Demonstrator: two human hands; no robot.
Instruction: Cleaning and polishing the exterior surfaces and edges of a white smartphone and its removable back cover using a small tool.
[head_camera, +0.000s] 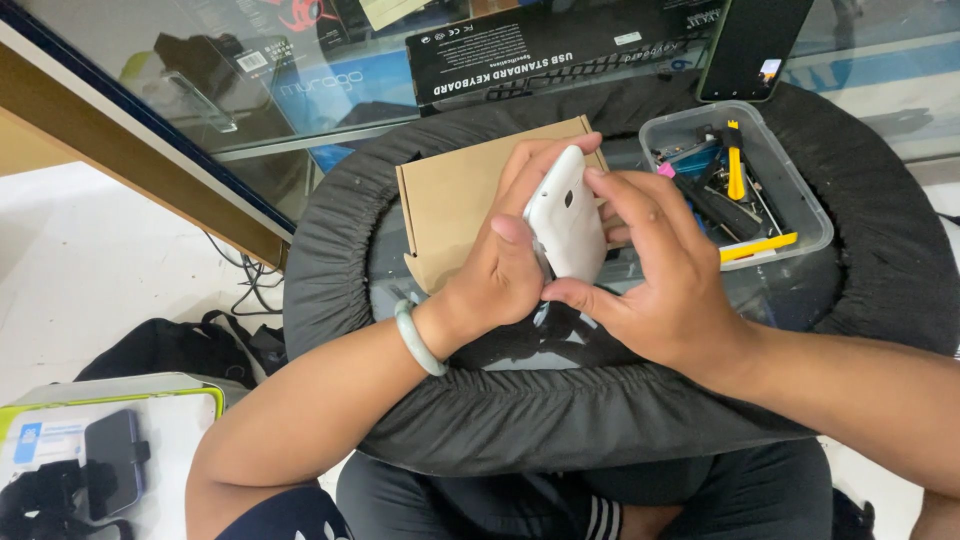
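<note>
1. Black padded ring (560, 420) w/ clear top, biggest thing in view, sits over the lap as the work surface. Both hands work above its middle.
2. Black keyboard box (560, 45) lies at the far edge, on a glass counter (180, 90). Not in the way.
3. Brown cardboard box (450, 195) lies flat just behind the hands, partly hidden by the L one.
4. Clear plastic tub (810, 215) of tools, just R of the hands: yellow pry tools (736, 165), dark handles, small bits too jumbled to tell apart.
5. Dark phone (752, 45) leans at the far R, well apart from the hands.
6. White phone-like device (566, 225), back side up, tilted, held in mid-air over the ring centre.
7. Left hand (500, 265), w/ pale green bangle (418, 340) on the wrist, is wrapped round the device's L edge, thumb on the back; clamped on it.
8. Right hand (665, 270) closes on the R and lower edges, thumb at the bottom corner, fingertips along the side; also gripping it.
9. Risks, as I judge: device is unsupported, so a slip off the smooth shell would drop it onto the clear top or floor. Hard thumb pressure at the corner could crack the shell. Tub is close to the R wrist; an elbow swing could tip it.
</note>
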